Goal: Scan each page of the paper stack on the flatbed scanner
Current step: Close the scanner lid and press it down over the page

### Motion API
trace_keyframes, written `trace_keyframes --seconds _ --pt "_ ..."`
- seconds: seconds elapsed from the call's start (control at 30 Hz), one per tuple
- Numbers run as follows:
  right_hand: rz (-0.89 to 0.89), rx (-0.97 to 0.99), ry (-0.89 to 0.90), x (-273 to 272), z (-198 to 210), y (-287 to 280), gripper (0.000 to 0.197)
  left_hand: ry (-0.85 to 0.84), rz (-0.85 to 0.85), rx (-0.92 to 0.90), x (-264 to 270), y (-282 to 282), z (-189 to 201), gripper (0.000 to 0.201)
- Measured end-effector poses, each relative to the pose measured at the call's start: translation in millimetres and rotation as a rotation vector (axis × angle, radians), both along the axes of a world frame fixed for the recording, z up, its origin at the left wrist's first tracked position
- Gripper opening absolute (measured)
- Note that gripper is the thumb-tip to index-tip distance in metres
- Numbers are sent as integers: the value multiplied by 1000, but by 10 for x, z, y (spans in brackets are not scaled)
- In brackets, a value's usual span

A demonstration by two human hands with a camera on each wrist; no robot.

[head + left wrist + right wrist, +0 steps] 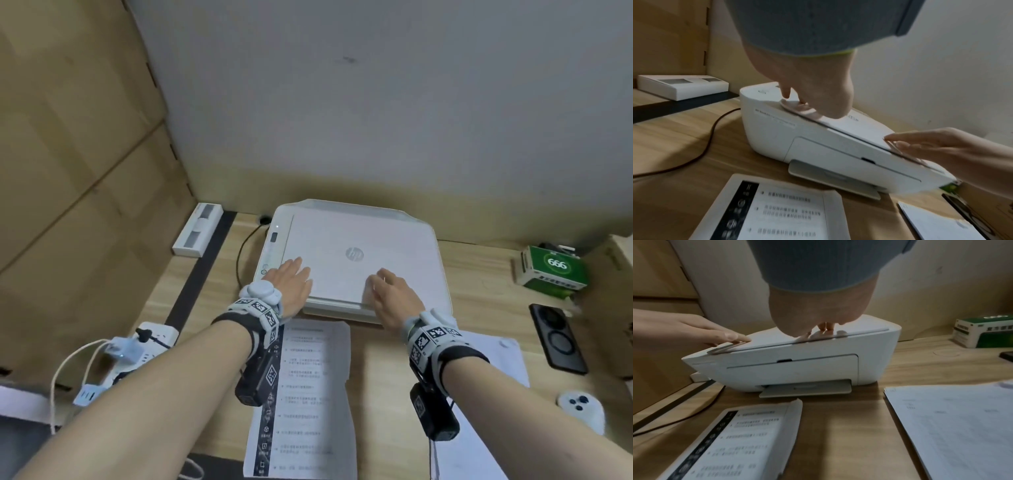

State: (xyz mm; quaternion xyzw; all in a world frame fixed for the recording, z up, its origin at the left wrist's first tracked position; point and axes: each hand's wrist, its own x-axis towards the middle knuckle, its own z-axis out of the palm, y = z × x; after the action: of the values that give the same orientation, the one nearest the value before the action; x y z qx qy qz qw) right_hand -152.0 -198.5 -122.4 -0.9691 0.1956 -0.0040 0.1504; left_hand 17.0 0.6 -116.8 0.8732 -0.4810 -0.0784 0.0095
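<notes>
- Your left hand lies flat, fingers straight, on the shut lid of the white scanner, at 12 o'clock on the desk.
- Your right hand presses the lid's near edge, fingers straight, holding nothing.
- The printed paper stack lies at 6 o'clock, just before the scanner; more sheets lie at 4 o'clock.

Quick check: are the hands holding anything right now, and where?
Nothing is gripped. Left hand and right hand lie flat, fingers straight, on the scanner lid near its front edge.
</notes>
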Motion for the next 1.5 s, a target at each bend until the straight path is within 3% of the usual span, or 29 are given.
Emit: trace_keyframes --seconds 0.17,0.3,0.43,0.63,0.73,0.9,1.03,1.4,1.5 --pt "38 0 59 664 197 -4 28 74 167 -43 484 62 73 46" --pt "80 41 37 1035 88 52 26 137 345 -81 760 134 4 35" --pt "101 -45 28 1292 -52 30 44 333 575 -117 966 75 -97 33" --pt "-21 -26 4 1298 -226 142 57 594 779 -341 955 -99 -268 34" --pt "-39 -34 -2 1304 -228 166 58 587 781 -428 920 -89 -311 33" --pt "-47 -32 -10 1292 -265 160 57 597 764 -445 935 -76 -388 40" --pt "-42 -27 -1 1281 -260 169 58 578 756 -466 953 -68 -427 34" --pt "-39 -22 1 1261 -346 172 58 432 697 -374 998 -48 -525 33" --pt "-5 -4 51 1079 -332 242 59 262 514 -374 905 -12 -443 58"
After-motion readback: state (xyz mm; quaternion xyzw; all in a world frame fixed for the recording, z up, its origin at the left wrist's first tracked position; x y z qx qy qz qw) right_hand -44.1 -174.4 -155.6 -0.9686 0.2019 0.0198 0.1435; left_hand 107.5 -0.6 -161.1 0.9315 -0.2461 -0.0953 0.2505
